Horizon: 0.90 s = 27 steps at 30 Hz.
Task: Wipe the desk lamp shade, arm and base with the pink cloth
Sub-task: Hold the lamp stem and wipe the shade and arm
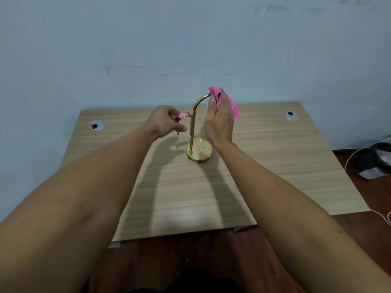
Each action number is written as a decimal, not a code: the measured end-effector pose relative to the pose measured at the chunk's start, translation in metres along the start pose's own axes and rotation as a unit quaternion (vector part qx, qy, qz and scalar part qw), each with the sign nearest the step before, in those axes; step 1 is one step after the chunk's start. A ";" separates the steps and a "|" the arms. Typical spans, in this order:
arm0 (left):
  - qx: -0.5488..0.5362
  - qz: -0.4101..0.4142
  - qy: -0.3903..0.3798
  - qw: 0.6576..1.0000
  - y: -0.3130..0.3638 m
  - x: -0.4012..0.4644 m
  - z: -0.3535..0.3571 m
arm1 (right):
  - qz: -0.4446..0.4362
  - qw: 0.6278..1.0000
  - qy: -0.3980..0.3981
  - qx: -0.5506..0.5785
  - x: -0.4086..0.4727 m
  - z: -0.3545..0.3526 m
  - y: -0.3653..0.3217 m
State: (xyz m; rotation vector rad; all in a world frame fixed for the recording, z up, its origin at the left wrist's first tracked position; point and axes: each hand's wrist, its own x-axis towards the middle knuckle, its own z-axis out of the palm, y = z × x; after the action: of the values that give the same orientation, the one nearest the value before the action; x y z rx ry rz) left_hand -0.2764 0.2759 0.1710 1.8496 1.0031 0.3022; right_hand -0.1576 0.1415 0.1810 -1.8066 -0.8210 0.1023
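Observation:
A brass desk lamp stands upright on the wooden desk (264,166). Its round base (199,153) reflects pink spots. The thin arm (193,127) rises from the base and curves right at the top. My right hand (219,121) is closed around the folded pink cloth (222,100), pressing it against the upper curved end of the arm; the part of the lamp behind the cloth is hidden. My left hand (165,121) pinches a shorter curved brass piece (186,114) that branches left off the arm.
Two round cable grommets sit in the desk, one at back left (97,125), one at back right (291,115). A pale blue wall stands right behind the desk. A dark basket (374,159) and a white cable (357,153) lie on the floor at right.

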 end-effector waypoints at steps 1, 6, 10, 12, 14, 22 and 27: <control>0.001 -0.005 0.002 1.000 -0.007 -0.002 0.000 | 0.012 1.000 0.006 -0.003 -0.001 0.001 -0.002; -0.029 -0.005 0.040 0.999 -0.025 -0.003 0.010 | -0.162 0.982 -0.030 -0.096 -0.015 0.015 0.014; -0.017 0.006 0.043 0.999 -0.025 0.000 0.011 | -0.178 0.978 -0.045 -0.094 -0.013 0.017 0.019; -0.003 0.014 0.040 0.999 -0.025 0.000 0.011 | -0.044 0.999 0.015 -0.013 -0.009 0.018 0.004; -0.001 0.018 0.046 0.999 -0.025 0.001 0.012 | -0.022 1.000 0.019 -0.001 -0.008 0.024 -0.004; 0.011 0.028 0.045 0.999 -0.022 0.001 0.014 | 0.017 0.995 0.029 0.093 -0.015 0.042 -0.005; 0.038 0.046 0.058 0.997 -0.020 0.001 0.016 | 0.052 0.991 0.016 0.119 -0.032 0.060 -0.027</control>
State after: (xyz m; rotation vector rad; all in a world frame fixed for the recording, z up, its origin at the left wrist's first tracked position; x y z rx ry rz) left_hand -0.2765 0.2705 0.1465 1.9692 1.0214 0.4354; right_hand -0.2215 0.1756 0.1702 -1.6201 -0.6621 0.2286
